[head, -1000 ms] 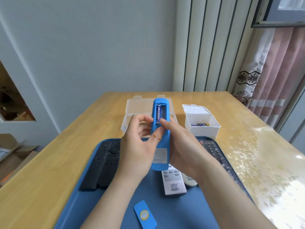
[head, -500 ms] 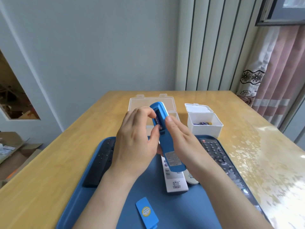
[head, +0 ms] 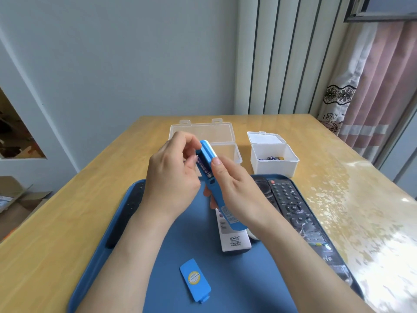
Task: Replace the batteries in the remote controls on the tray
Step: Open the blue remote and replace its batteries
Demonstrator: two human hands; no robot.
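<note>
The right hand [head: 234,190] grips the blue remote [head: 214,186]; the left hand [head: 173,177] pinches at its battery [head: 204,169], seemingly prying it out; next, lift it free.

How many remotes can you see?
5: blue remote in both hands, white remote under it, black remote at tray's left, two black remotes at right. Another may hide behind the arms.

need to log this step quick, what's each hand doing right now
Left hand: fingers pinched at the battery in the blue remote.
Right hand: closed around the blue remote, holding it up.
</note>
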